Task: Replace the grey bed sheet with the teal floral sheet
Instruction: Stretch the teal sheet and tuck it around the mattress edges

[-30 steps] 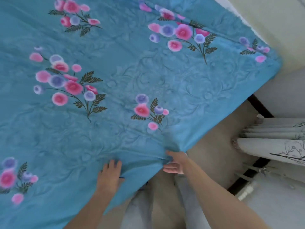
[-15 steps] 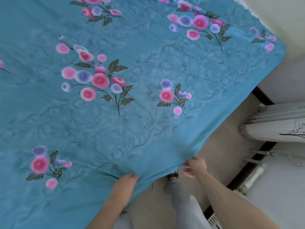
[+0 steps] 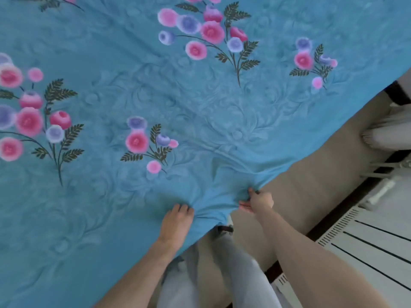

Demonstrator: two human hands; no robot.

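Observation:
The teal floral sheet (image 3: 200,112) covers the whole bed, with pink and purple flower clusters printed across it. Its near edge runs diagonally from lower left to upper right. My left hand (image 3: 176,223) lies on top of the sheet near that edge, fingers curled into the cloth, which bunches under them. My right hand (image 3: 258,202) grips the sheet's edge just to the right, pulling the fabric into folds between both hands. No grey sheet shows anywhere in view.
A beige floor strip (image 3: 315,187) runs beside the bed. My legs in light grey trousers (image 3: 235,272) stand against the bed's edge. White curtains (image 3: 391,134) hang at the right, with a white vented unit (image 3: 367,241) below them.
The view has shifted left along the bed. Both hands stay at the sheet's near edge; the left hand went from lying flat to curling into the cloth, and the fabric now bunches between them.

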